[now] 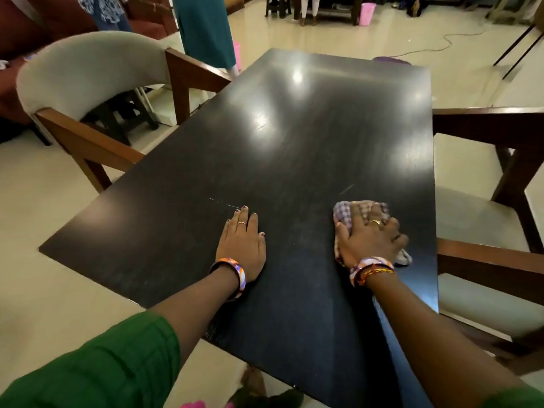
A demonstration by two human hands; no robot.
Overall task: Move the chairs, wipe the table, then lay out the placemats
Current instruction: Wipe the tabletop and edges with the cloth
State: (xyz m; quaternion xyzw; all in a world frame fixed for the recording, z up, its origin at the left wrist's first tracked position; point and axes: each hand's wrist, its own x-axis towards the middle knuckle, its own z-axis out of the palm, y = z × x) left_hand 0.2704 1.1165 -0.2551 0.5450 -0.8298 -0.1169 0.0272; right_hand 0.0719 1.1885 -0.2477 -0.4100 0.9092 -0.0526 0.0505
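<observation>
Green sleeves (97, 366) reach out over the dark bench (294, 148). The left hand (243, 241) lies flat on it, fingers straight. The right hand (372, 234) presses a checked cloth (344, 214) against the bench near its right edge. Upholstered wooden armchairs stand at the left (88, 75) and right (485, 260). No writing is readable.

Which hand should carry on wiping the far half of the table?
The right hand. It already presses the checked cloth flat on the table, with bare tabletop ahead of it. The left hand lies flat with no cloth under it, bracing.
</observation>
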